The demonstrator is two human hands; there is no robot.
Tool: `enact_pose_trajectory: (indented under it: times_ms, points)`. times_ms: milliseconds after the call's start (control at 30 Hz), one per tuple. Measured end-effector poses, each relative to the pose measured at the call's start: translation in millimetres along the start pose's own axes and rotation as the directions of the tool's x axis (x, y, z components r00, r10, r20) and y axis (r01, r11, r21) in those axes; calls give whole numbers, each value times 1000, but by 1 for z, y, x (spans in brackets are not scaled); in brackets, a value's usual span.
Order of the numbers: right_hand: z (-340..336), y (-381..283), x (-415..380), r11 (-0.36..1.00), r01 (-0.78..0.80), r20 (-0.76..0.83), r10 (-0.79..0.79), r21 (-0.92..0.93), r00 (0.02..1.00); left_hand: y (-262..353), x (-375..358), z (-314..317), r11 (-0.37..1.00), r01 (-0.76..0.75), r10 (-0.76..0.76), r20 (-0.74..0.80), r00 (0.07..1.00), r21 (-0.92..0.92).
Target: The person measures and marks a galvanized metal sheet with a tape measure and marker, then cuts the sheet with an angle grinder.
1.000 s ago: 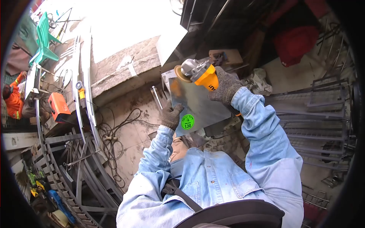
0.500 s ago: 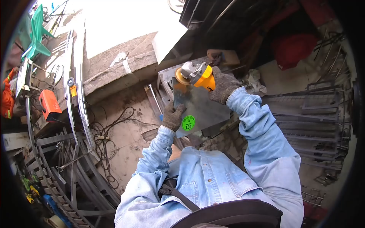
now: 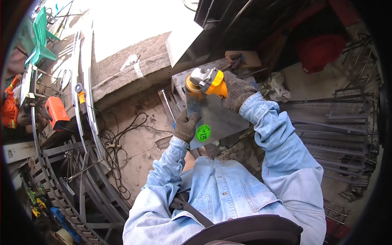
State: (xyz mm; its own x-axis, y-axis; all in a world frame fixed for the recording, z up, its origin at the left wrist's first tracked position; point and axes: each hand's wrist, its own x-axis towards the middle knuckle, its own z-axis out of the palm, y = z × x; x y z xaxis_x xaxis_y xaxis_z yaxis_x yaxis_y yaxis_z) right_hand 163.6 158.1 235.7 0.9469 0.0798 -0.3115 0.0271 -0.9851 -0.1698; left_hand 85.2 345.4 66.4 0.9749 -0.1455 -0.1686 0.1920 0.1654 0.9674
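Observation:
My right hand, in a grey knit glove, is wrapped round the body of a yellow angle grinder. The grinder's round disc lies at the upper left corner of a grey metal sheet. Lower down, my gloved left hand grips the sheet's left edge, thumb pointing up. Just right of that hand, a round green sticker marked 1.30 is stuck to the sheet. Under the sheet, part of a metal-topped work surface shows.
Black cables tangle on the floor at left, near long metal bars. An orange box and another yellow grinder lie beyond. Metal grilles are stacked at right. A person in orange is at far left.
The grinder and my right hand have shifted slightly left and down over the sheet's upper corner. My left hand keeps its place on the edge.

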Motion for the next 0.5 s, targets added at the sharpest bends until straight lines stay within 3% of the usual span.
enact_pose_trajectory:
  times_ms: [500]
  points:
    - [-14,18,-6,996,-80,99,82,-30,992,-6,-4,4,1000,17,-17,20,1000,8]
